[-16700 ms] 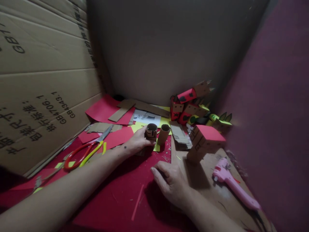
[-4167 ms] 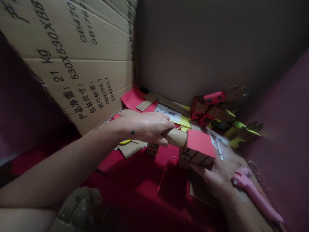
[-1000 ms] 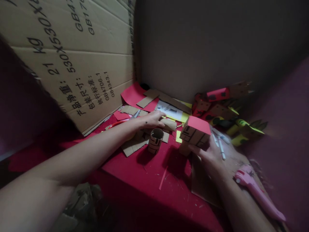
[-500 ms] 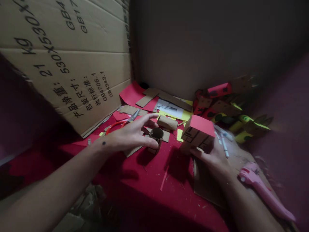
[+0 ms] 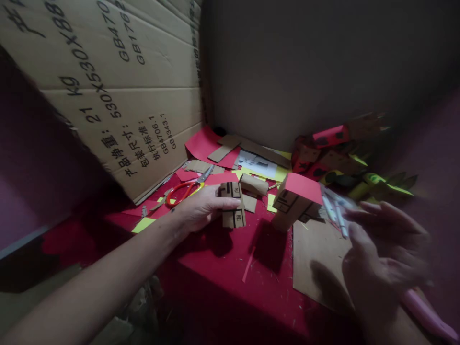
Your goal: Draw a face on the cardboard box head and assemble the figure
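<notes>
A short printed cardboard tube (image 5: 235, 207) is gripped between the thumb and fingers of my left hand (image 5: 203, 203), its lettered side facing me. My right hand (image 5: 388, 254) is held in the air at the right, palm partly turned up, fingers apart, holding nothing. To its left a cardboard piece with a red paper top (image 5: 302, 190) stands unsupported on a cardboard stem. Under my right wrist a pink glue gun (image 5: 429, 316) is mostly hidden.
Red-handled scissors (image 5: 185, 191) lie beyond my left wrist. A rolled cardboard tube (image 5: 254, 184) rests on the red tablecloth (image 5: 223, 282). A large cardboard sheet (image 5: 143, 96) leans at left. Markers (image 5: 339, 218), a flat cardboard piece (image 5: 316, 268) and red and yellow crafts (image 5: 330, 136) occupy the right.
My right hand has let go of the red-topped cardboard piece and moved right, opening. My left hand has closed on the short tube and tilted it, so its printed side shows.
</notes>
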The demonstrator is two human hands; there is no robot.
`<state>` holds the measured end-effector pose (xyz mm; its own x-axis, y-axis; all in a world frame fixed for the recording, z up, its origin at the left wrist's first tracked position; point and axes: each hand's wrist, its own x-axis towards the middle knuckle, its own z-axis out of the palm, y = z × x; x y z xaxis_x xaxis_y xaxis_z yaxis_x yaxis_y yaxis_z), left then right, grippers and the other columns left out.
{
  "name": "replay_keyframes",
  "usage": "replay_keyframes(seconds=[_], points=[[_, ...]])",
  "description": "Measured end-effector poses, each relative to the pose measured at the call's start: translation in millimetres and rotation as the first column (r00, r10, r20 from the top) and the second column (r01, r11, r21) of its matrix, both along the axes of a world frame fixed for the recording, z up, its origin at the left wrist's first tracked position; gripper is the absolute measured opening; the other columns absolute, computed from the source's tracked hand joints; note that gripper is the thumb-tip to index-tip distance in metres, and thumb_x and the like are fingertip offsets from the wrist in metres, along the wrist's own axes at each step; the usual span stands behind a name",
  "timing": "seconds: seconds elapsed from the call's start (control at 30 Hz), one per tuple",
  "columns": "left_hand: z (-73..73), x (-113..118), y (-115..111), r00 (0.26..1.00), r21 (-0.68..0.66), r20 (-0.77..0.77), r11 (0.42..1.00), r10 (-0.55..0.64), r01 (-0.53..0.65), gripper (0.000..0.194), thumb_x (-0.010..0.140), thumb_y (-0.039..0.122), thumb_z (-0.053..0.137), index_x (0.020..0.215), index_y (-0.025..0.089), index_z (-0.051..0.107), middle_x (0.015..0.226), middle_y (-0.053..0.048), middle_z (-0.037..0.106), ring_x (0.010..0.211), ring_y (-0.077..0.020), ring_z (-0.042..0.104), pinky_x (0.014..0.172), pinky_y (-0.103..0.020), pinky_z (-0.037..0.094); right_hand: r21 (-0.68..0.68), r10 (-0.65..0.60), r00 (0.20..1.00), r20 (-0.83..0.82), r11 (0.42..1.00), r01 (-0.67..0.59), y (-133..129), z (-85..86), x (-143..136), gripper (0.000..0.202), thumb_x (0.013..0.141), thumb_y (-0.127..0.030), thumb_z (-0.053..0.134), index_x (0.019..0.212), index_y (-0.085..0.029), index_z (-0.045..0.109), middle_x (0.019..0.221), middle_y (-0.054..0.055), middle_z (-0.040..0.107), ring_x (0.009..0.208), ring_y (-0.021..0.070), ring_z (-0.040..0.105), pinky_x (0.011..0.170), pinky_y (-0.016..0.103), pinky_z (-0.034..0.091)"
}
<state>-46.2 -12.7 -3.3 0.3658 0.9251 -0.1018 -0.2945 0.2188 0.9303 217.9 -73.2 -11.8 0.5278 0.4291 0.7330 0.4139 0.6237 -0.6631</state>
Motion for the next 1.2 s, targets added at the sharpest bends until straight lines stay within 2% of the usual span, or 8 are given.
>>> replay_keyframes(seconds=[0.1, 0.23, 0.4, 0.5, 0.6, 0.8, 1.03, 1.2], points=[[0.0, -2, -7, 0.993, -0.149, 0.114, 0.989, 0.018, -0.001, 0.013, 0.075, 0.01, 0.07, 0.088, 0.007, 0.066, 0.078, -0.01, 0.072, 0.068, -0.0182, 0.069, 0.067, -0.031, 0.061, -0.01, 0.013, 0.988, 0.156, 1.0, -0.011, -23, 8.1, -17, 0.021, 0.08, -0.016, 0.071, 0.101, -0.016, 0.071, 0.09, 0.006, 0.068, 0.08, 0.0195, 0.065, 0.077, 0.037, 0.05], [1.4, 1, -21, 0.967, -0.342, 0.201, 0.936, 0.159, -0.083, 0.01, 0.088, 0.007, 0.056, 0.085, 0.007, 0.065, 0.077, -0.012, 0.071, 0.067, -0.0183, 0.07, 0.067, -0.031, 0.061, -0.131, 0.294, 0.894, 0.339, 0.955, -0.264, -49, 3.5, -36, 0.03, 0.085, -0.004, 0.058, 0.108, -0.021, 0.068, 0.097, 0.005, 0.068, 0.088, 0.017, 0.064, 0.075, 0.03, 0.051], [1.2, 9, -38, 0.947, -0.374, 0.255, 0.923, 0.198, -0.093, 0.011, 0.087, 0.003, 0.056, 0.081, 0.01, 0.064, 0.071, -0.006, 0.068, 0.06, -0.0137, 0.067, 0.063, -0.026, 0.059, -0.371, 0.585, 0.762, 0.277, 0.797, -0.477, -54, -14.8, -51, 0.034, 0.092, -0.01, 0.055, 0.12, -0.028, 0.058, 0.105, 0.003, 0.064, 0.093, 0.0133, 0.062, 0.08, 0.024, 0.054], [-1.5, 12, -49, 0.965, -0.26, 0.219, 0.962, 0.146, -0.086, 0.001, 0.083, 0.009, 0.065, 0.083, 0.009, 0.065, 0.076, -0.007, 0.069, 0.066, -0.015, 0.067, 0.066, -0.028, 0.059, -0.477, 0.683, 0.731, -0.005, 0.641, -0.602, -50, -17.9, -57, 0.027, 0.095, -0.025, 0.057, 0.121, -0.032, 0.054, 0.11, 0.003, 0.062, 0.095, 0.0147, 0.063, 0.079, 0.027, 0.056], [-3.8, 15, -62, 0.985, -0.003, 0.151, 0.997, 0.082, -0.082, 0.025, 0.076, 0.016, 0.076, 0.098, 0.015, 0.066, 0.088, -0.003, 0.068, 0.078, -0.0152, 0.066, 0.072, -0.026, 0.057, -0.498, 0.694, 0.646, -0.317, 0.458, -0.737, -44, -15.4, -63, 0.045, 0.085, -0.039, 0.07, 0.125, -0.033, 0.05, 0.118, 0.005, 0.059, 0.099, 0.0184, 0.064, 0.083, 0.034, 0.057], [-0.4, 22, -85, 0.98, 0.293, -0.186, 0.956, 0.067, -0.01, 0.047, 0.076, 0.022, 0.076, 0.12, 0.025, 0.058, 0.102, -0.001, 0.067, 0.095, -0.018, 0.062, 0.084, -0.029, 0.051, -0.459, 0.747, 0.433, -0.504, 0.193, -0.867, -34, -9.0, -75, 0.088, 0.069, -0.023, 0.083, 0.142, -0.033, 0.036, 0.137, 0.009, 0.054, 0.121, 0.0253, 0.059, 0.097, 0.041, 0.053], [0.9, 21, -93, 0.951, 0.459, -0.287, 0.888, 0.117, 0.03, 0.049, 0.077, 0.021, 0.076, 0.122, 0.028, 0.058, 0.124, -0.003, 0.062, 0.119, -0.0227, 0.055, 0.102, -0.034, 0.045, -0.509, 0.859, 0.412, -0.303, 0.22, -0.832, -31, -9.0, -76, 0.078, 0.074, -0.022, 0.077, 0.142, -0.031, 0.039, 0.137, 0.008, 0.056, 0.119, 0.0237, 0.061, 0.099, 0.04, 0.052], [0.6, 17, -98, 0.924, 0.635, -0.294, 0.772, 0.244, -0.002, 0.057, 0.081, 0.022, 0.075, 0.132, 0.032, 0.051, 0.133, -0.003, 0.055, 0.128, -0.0236, 0.048, 0.11, -0.036, 0.039, -0.553, 0.922, 0.376, -0.097, 0.264, -0.79, -24, -3.4, -71, 0.072, 0.079, -0.015, 0.068, 0.143, -0.03, 0.039, 0.144, 0.007, 0.053, 0.132, 0.0235, 0.053, 0.11, 0.042, 0.044]])
